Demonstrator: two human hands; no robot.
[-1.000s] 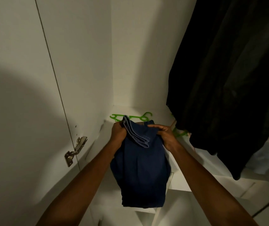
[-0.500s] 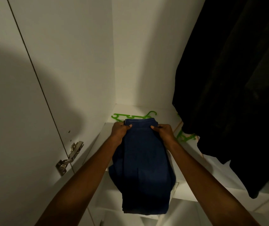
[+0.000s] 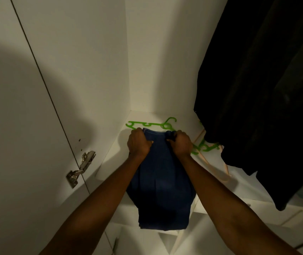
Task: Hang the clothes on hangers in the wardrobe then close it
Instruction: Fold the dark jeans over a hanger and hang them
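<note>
Head view: both hands, left hand (image 3: 138,142) and right hand (image 3: 181,143), grip folded jeans (image 3: 160,179), seemingly denim.

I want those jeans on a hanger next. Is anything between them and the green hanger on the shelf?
Nothing separate. Both hands, left hand and right hand, grip the jeans at the top edge, and the jeans themselves cover part of the green hanger lying just behind them on the shelf.

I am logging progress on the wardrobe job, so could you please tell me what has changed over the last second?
The folded top of the blue jeans has been spread flat, and the left hand and right hand have moved apart to grip its two top corners. The green hanger on the shelf, the black garment and the door hinge are unchanged.
</note>
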